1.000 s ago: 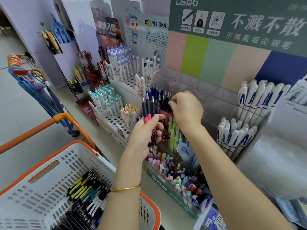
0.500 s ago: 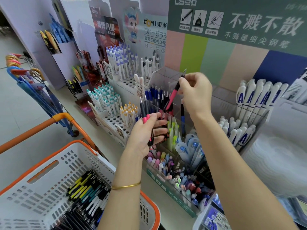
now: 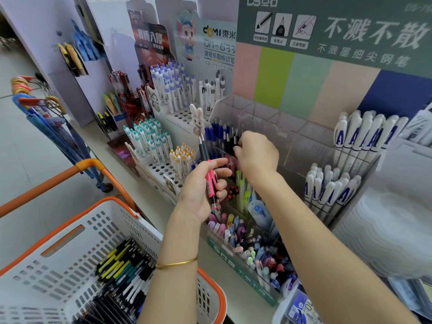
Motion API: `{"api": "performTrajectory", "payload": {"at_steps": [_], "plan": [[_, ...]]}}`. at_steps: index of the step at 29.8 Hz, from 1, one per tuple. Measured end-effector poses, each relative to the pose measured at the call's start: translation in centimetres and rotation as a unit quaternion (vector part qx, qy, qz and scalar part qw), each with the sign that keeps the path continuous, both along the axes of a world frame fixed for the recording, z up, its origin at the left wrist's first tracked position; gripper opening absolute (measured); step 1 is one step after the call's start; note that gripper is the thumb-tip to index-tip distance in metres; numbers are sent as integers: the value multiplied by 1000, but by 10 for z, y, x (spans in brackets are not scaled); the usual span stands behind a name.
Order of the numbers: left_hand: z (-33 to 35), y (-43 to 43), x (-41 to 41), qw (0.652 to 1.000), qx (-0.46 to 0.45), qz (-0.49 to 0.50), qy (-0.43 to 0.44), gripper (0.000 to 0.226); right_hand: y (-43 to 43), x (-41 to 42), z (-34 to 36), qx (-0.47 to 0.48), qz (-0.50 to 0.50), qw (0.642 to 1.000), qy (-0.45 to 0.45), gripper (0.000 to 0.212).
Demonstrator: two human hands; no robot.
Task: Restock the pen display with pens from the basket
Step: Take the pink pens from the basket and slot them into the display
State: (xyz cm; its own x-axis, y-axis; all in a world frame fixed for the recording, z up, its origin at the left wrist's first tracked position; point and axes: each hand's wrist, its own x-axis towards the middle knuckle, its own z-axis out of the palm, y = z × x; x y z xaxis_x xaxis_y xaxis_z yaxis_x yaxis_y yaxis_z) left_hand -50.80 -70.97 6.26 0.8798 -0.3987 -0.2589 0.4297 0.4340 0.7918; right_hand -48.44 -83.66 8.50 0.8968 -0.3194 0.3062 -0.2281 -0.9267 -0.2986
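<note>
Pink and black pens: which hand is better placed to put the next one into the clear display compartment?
Probably the right. The right hand is at the clear display compartment, close above the pink and black pens; the left hand grips those pens, so it is occupied.

Obscured items around clear display point(image 3: 304, 146)
Right hand point(image 3: 257, 157) fingertips hidden among its dark pens point(image 3: 228, 136); grip unclear. Basket point(image 3: 58, 234), lower left of it, cropped by frame edges.

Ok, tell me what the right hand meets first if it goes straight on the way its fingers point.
The right hand points left and away, into the clear display compartment. First in that line are the dark pens standing there; it seems nearly on their tops, though depth is unclear.
</note>
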Motion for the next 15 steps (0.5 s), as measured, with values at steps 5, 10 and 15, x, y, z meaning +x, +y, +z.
{"api": "performTrajectory", "payload": {"at_steps": [5,10,15], "plan": [[-1,-1,0,999,25,-22,-40,28,-7,-6,4,76,8,996,-40,18],[1,-10,-2,995,61,-54,-65,18,-3,-30,26,424,161,892,-2,29],[1,-13,-3,991,103,-36,-74,16,-8,-24,25,405,121,903,-73,10]]}}
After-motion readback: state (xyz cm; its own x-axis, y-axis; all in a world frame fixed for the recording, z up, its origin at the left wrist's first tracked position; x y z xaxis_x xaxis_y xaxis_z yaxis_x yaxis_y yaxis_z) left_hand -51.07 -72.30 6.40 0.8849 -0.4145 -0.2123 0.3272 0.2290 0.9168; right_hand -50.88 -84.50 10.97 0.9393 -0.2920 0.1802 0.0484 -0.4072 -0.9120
